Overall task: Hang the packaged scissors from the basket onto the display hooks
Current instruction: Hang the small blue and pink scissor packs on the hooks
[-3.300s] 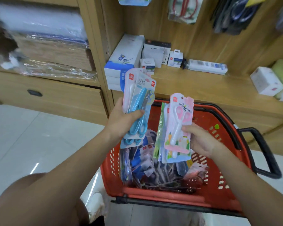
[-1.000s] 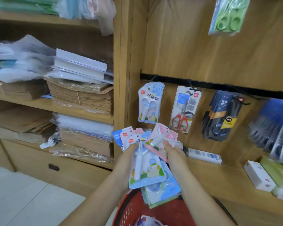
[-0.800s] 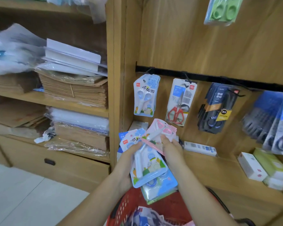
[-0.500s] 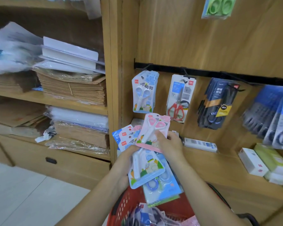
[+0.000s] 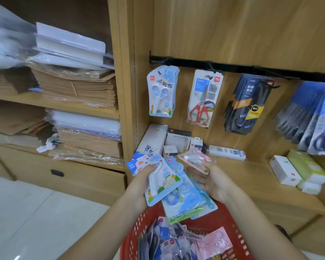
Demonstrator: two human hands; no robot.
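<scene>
Evidently sorting is in hand: the right hand (image 5: 212,182), grip clenched, pinches one pink card-backed scissors pack (image 5: 194,160); the left hand (image 5: 139,185) grasps a fan of blue scissors packs (image 5: 165,182), at least four, above the red plastic basket (image 5: 132,233) holding many more. Next, probably, the pink pack's hole must meet a hook on the black wall rail (image 5: 238,68), where at least four clusters hang.
</scene>
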